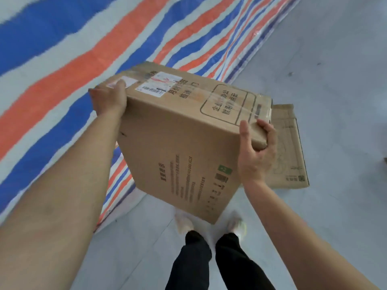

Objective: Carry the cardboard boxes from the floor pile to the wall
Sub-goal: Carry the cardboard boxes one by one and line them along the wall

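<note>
Floor: grey floor (pixel 314 49), striped tarp (pixel 62 59) on my left.
Box: cardboard box (pixel 178 143) hung tilted above my feet.
Left: my left hand (pixel 109 99) gripped its far top corner.
Right: my right hand (pixel 257 151) curled round the opposite corner.
Handling: stiff, taped; judged light; opposite corners suited it.

Two boxes (pixel 180 143) (pixel 293 155), two hands (pixel 109 99) (pixel 255 151), one tarp (pixel 62 59)

I see pale grey floor (pixel 335 59) from 1 to 6 o'clock; a blue-orange-white striped tarp (pixel 62 70) spreads toward 10 o'clock.
</note>
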`<action>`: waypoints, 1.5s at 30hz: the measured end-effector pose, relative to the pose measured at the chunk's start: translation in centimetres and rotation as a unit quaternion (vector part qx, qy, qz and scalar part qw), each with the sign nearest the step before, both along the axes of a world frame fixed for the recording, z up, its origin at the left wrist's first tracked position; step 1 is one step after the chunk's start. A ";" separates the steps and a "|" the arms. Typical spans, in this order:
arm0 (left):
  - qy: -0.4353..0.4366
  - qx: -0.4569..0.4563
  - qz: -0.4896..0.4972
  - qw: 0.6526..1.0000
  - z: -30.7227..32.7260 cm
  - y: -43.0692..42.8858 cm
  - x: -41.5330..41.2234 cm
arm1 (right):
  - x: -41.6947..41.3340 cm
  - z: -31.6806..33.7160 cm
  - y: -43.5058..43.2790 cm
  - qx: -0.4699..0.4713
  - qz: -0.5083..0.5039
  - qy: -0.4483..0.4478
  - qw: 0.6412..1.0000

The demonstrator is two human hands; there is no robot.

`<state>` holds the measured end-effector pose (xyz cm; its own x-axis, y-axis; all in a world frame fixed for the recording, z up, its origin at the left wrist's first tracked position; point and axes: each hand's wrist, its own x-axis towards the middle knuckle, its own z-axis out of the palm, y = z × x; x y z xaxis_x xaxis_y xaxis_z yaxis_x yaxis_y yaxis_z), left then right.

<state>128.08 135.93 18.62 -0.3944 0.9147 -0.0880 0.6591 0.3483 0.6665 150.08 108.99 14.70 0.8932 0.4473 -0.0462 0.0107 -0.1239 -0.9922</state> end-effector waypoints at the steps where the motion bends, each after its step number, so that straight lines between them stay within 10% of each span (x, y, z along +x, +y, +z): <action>1: -0.005 0.005 0.012 1.000 0.8 -2.9 -1.7 | -0.2 1.4 -0.9 0.008 0.019 -0.010 1.000; 15: -0.131 0.120 0.307 0.935 14.9 -41.6 -29.6 | -18.8 17.4 -18.0 0.042 0.309 -0.087 0.946; 28: -0.159 0.357 0.643 0.659 27.6 -92.7 -65.0 | -64.9 31.1 -42.5 0.166 0.665 -0.047 0.727; 45: 0.010 0.400 0.861 0.315 26.1 -140.8 -90.1 | -117.5 27.8 -82.8 0.144 0.913 0.064 0.376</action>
<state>37.99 -4.88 44.71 -0.3588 -0.9298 -0.0824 -0.0402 -0.0728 0.9965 32.62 26.24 42.52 -0.9172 0.3119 0.2480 -0.2326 0.0863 -0.9687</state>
